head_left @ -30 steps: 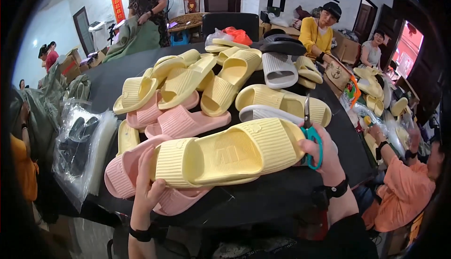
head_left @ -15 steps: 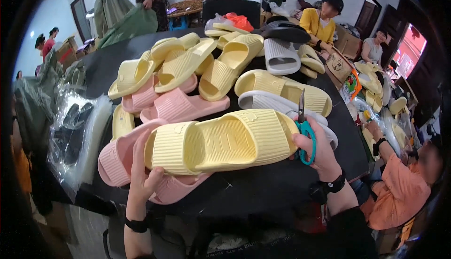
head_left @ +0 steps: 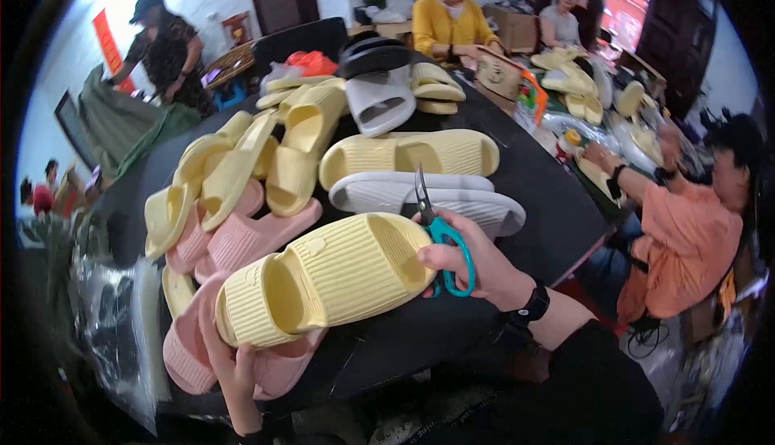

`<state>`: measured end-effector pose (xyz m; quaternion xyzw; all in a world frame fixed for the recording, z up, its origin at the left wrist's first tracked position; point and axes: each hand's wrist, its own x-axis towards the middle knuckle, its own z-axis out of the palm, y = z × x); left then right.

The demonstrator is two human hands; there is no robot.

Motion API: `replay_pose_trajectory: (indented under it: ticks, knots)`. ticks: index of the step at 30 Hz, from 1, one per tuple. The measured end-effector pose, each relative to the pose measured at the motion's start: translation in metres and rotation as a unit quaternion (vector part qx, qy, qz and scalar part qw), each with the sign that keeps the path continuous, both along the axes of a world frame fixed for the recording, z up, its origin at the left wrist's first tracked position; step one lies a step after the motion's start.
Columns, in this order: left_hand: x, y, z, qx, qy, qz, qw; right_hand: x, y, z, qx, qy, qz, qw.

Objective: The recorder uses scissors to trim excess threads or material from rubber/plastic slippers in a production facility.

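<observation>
Fingers of the left hand [head_left: 234,364] and right hand [head_left: 472,261] grip one yellow slide sandal [head_left: 323,279], the right also clutching teal scissors [head_left: 440,231], while a heap of sandals [head_left: 266,162] waits on the counter [head_left: 533,186].

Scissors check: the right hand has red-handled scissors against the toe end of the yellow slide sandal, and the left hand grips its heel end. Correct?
Not quite. In the head view the scissors have teal handles, not red. The right hand holds them at the yellow slide sandal, and the left hand grips its other end.

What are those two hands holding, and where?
Both hold one yellow slide sandal: the left hand at its heel end, the right hand at its toe end, with teal-handled scissors in its fingers.
</observation>
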<state>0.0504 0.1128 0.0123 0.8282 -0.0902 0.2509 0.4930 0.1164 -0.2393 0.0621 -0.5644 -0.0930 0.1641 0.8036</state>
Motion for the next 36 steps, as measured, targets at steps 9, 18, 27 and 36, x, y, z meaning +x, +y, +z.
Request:
replay_pose_trajectory:
  ticks: [9,18,27,36]
  knots:
    - [-0.022,0.013,-0.013,-0.004,-0.01,0.083,0.996,0.0,-0.089,0.012,0.105,-0.123,-0.246,0.956]
    - [-0.042,0.003,0.0,0.086,-0.09,0.221,0.967,0.018,-0.156,-0.027,-0.112,-0.241,-0.561,0.784]
    - [-0.074,0.022,-0.026,0.062,-0.033,0.351,0.934,0.015,-0.193,-0.091,-0.003,-0.043,-0.491,0.87]
    - [-0.074,0.011,-0.032,0.058,-0.039,0.396,0.916,-0.01,-0.179,-0.085,-0.14,-0.031,-0.505,0.851]
